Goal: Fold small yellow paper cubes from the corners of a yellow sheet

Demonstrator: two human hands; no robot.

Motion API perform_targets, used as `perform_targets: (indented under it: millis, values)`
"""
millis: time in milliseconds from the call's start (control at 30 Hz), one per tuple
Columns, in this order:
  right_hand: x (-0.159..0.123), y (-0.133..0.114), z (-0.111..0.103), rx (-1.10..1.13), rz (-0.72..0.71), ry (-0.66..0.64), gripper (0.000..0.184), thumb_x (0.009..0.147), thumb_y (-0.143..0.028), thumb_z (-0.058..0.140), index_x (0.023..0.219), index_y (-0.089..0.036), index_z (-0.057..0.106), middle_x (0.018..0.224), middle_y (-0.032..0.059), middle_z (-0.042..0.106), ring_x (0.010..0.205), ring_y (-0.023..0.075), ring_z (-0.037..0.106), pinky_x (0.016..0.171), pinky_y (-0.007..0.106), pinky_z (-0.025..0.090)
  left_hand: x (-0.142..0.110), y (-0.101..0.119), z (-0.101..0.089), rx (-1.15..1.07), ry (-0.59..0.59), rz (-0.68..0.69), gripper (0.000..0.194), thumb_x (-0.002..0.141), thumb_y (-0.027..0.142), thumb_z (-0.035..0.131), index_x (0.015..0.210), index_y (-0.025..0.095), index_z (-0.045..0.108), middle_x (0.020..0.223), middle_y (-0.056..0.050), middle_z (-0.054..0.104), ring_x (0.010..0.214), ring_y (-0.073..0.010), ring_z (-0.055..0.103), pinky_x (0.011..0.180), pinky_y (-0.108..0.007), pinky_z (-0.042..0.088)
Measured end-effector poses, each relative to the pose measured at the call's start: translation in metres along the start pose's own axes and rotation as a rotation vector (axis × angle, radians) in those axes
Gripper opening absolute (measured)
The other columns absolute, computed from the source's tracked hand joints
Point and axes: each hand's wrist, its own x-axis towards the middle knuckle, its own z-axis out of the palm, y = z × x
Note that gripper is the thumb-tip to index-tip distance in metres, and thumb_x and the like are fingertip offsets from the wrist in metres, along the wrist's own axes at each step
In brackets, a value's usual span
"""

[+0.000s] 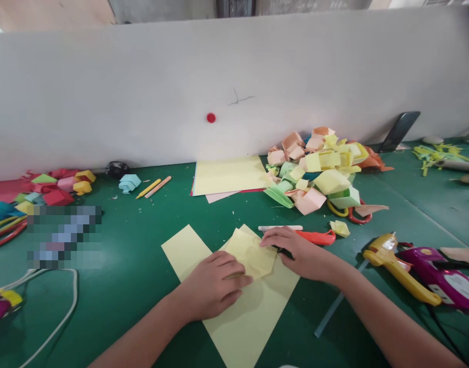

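Note:
A folded piece of yellow paper lies on top of larger yellow sheets on the green table. My left hand grips its lower left edge, the fingers curled over it; the thumb is partly hidden. At its upper right edge, my right hand holds it by the fingertips. Just beyond the right hand lie a red-handled utility knife, its front part behind the hand, and a white pen-like stick.
Folded paper pieces are heaped behind, near scissors. A yellow glue gun lies right, beside a purple one. More yellow paper is stacked by the white partition. A white cable runs at left.

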Motion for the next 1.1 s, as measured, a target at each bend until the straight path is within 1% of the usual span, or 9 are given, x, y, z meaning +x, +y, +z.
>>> perform_targets:
  millis: [67, 233, 400, 533, 667, 767, 867, 967, 1100]
  values:
    - [0.0, 0.0, 0.001, -0.035, -0.018, -0.017, 0.057, 0.082, -0.001, 0.044, 0.128, -0.03, 0.058, 0.138, 0.0042, 0.055, 0.138, 0.0221, 0.044, 0.114, 0.045, 0.04, 0.0, -0.001, 0.002, 0.031, 0.027, -0.006, 0.022, 0.097, 0.022, 0.053, 0.116, 0.022, 0.066, 0.104, -0.005, 0.069, 0.098, -0.0201, 0.059, 0.095, -0.04, 0.044]
    - [0.0, 0.0, 0.001, -0.054, -0.013, -0.055, 0.054, 0.085, -0.003, 0.045, 0.13, -0.031, 0.057, 0.139, 0.0033, 0.053, 0.138, 0.0211, 0.042, 0.114, 0.043, 0.04, 0.0, -0.002, 0.004, 0.061, 0.067, -0.042, 0.022, 0.098, 0.023, 0.052, 0.116, 0.021, 0.066, 0.099, -0.006, 0.068, 0.094, -0.0203, 0.059, 0.092, -0.04, 0.043]
    - [0.002, 0.001, 0.001, -0.069, -0.034, -0.057, 0.044, 0.089, -0.009, 0.052, 0.127, -0.029, 0.059, 0.134, 0.005, 0.056, 0.133, 0.0228, 0.046, 0.112, 0.043, 0.041, -0.002, -0.006, 0.004, 0.084, 0.099, -0.045, 0.022, 0.099, 0.015, 0.049, 0.111, 0.019, 0.068, 0.098, -0.005, 0.069, 0.095, -0.0195, 0.059, 0.091, -0.039, 0.043]
    - [0.004, -0.002, 0.001, -0.097, -0.094, -0.054, 0.032, 0.094, -0.014, 0.053, 0.12, -0.029, 0.065, 0.126, 0.0064, 0.058, 0.126, 0.0238, 0.05, 0.104, 0.041, 0.046, -0.006, -0.012, 0.005, 0.11, 0.149, -0.079, 0.024, 0.1, 0.012, 0.047, 0.108, 0.018, 0.068, 0.099, -0.005, 0.069, 0.097, -0.0203, 0.06, 0.087, -0.038, 0.045]
    - [0.005, -0.009, 0.0, -0.174, -0.173, -0.027, 0.019, 0.097, -0.024, 0.056, 0.107, -0.028, 0.072, 0.112, 0.0078, 0.058, 0.11, 0.0248, 0.054, 0.093, 0.042, 0.049, -0.007, -0.014, 0.005, 0.102, 0.162, -0.121, 0.025, 0.098, 0.008, 0.045, 0.107, 0.016, 0.068, 0.099, -0.006, 0.07, 0.095, -0.0208, 0.061, 0.082, -0.037, 0.048]
    - [0.005, -0.014, 0.0, -0.227, -0.191, -0.013, 0.019, 0.098, -0.028, 0.056, 0.099, -0.027, 0.075, 0.107, 0.008, 0.058, 0.102, 0.0243, 0.053, 0.087, 0.041, 0.049, -0.005, -0.009, 0.005, 0.09, 0.151, -0.132, 0.026, 0.096, 0.009, 0.046, 0.11, 0.016, 0.067, 0.101, -0.008, 0.07, 0.096, -0.0218, 0.062, 0.083, -0.039, 0.051]
    - [0.005, -0.017, 0.004, -0.201, -0.184, -0.026, 0.017, 0.097, -0.03, 0.057, 0.095, -0.027, 0.074, 0.109, 0.0077, 0.059, 0.102, 0.0243, 0.052, 0.086, 0.04, 0.048, -0.003, -0.003, 0.006, 0.079, 0.129, -0.133, 0.027, 0.096, 0.012, 0.046, 0.113, 0.015, 0.066, 0.106, -0.009, 0.07, 0.099, -0.0231, 0.062, 0.086, -0.041, 0.053]
    - [0.007, -0.018, 0.012, -0.123, -0.139, -0.021, 0.015, 0.096, -0.03, 0.06, 0.106, -0.027, 0.07, 0.111, 0.0072, 0.063, 0.105, 0.025, 0.053, 0.091, 0.042, 0.047, -0.002, 0.001, 0.007, 0.059, 0.096, -0.132, 0.027, 0.097, 0.014, 0.046, 0.116, 0.015, 0.065, 0.111, -0.01, 0.069, 0.103, -0.0242, 0.061, 0.09, -0.042, 0.054]
    - [0.012, -0.02, 0.025, -0.071, -0.031, 0.053, 0.038, 0.093, -0.029, 0.062, 0.131, -0.026, 0.057, 0.109, 0.0078, 0.069, 0.104, 0.0267, 0.055, 0.095, 0.047, 0.045, -0.003, 0.0, 0.009, 0.038, 0.09, -0.119, 0.028, 0.097, 0.015, 0.047, 0.118, 0.014, 0.065, 0.114, -0.01, 0.068, 0.106, -0.0247, 0.061, 0.093, -0.042, 0.055]
